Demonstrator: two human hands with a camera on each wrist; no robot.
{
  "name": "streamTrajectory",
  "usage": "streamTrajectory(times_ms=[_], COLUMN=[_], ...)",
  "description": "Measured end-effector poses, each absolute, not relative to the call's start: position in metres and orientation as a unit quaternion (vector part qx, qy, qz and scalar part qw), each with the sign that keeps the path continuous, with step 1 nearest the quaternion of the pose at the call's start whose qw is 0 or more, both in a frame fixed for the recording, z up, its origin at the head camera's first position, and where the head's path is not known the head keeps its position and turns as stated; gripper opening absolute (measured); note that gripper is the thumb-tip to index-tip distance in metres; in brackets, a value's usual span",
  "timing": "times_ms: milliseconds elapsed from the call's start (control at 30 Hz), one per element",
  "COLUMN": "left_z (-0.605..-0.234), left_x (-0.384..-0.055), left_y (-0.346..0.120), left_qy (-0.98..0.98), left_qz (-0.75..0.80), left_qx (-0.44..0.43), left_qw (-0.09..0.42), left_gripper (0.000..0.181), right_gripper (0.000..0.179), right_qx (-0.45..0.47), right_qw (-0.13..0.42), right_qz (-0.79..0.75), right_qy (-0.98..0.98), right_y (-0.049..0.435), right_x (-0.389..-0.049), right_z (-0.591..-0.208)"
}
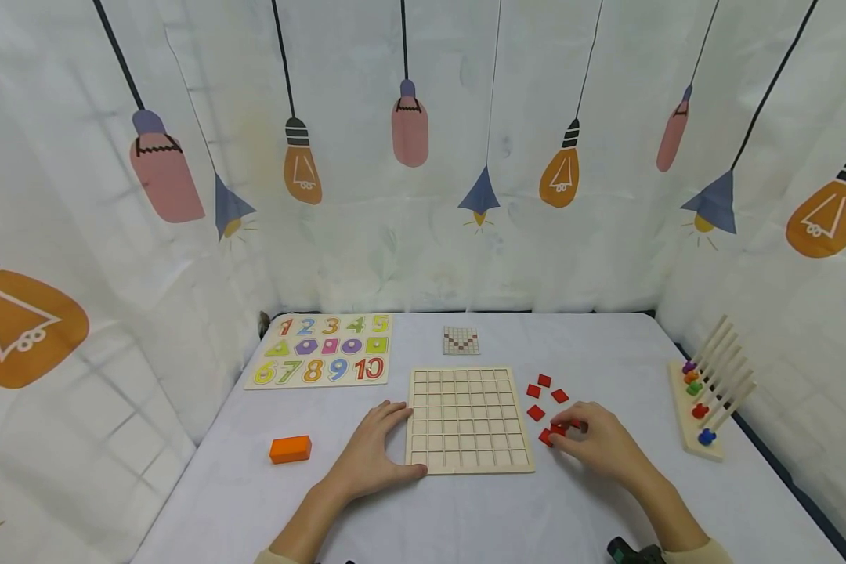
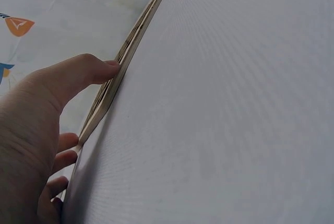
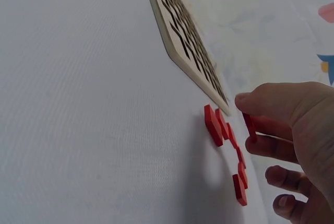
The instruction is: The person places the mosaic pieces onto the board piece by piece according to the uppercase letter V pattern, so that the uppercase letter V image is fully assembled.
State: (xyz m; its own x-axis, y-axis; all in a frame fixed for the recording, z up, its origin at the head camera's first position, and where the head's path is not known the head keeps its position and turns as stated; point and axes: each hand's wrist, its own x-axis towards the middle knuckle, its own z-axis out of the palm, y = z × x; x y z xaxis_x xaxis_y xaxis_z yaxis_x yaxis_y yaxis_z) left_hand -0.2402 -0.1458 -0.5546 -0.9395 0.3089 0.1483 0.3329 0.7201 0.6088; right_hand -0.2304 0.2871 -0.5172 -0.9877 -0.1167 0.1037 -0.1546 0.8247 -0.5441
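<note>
A wooden grid board (image 1: 471, 421) with square recesses lies flat before me. My left hand (image 1: 372, 448) rests against its near left corner, thumb along the front edge and fingers at the left side. In the left wrist view the thumb (image 2: 91, 72) touches the board's rim. To the board's right, my right hand (image 1: 599, 442) pinches a small red square tile (image 3: 249, 126) between thumb and fingers, above the table. Several other red tiles (image 1: 536, 413) lie scattered beside the board, close to that hand.
A small pattern card (image 1: 461, 341) lies behind the board. At the back left is a number-and-shape puzzle board (image 1: 317, 350). An orange block (image 1: 291, 449) sits on the left. On the right stands a wooden base with upright pegs (image 1: 708, 407) and coloured pieces.
</note>
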Motion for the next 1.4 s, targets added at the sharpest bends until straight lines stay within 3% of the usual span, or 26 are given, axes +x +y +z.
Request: streamTrajectory(times_ms=[533,1400], left_z=[-0.555,-0.556], left_x=[-0.241,-0.241], left_y=[-0.146,-0.147], left_qy=[-0.926,-0.926], left_qz=[-0.332,-0.333], left_qx=[-0.178,-0.177], left_qw=[0.023,0.016], left_gripper=[0.106,0.107], right_gripper=[0.023,0.022], right_qx=[0.094,0.129], right_qw=[0.049,0.031], right_qz=[0.294,0.329], right_qy=[-0.950,-0.935], right_y=[0.268,0.221], right_x=[-0.232,-0.235], right_z=[-0.517,-0.518])
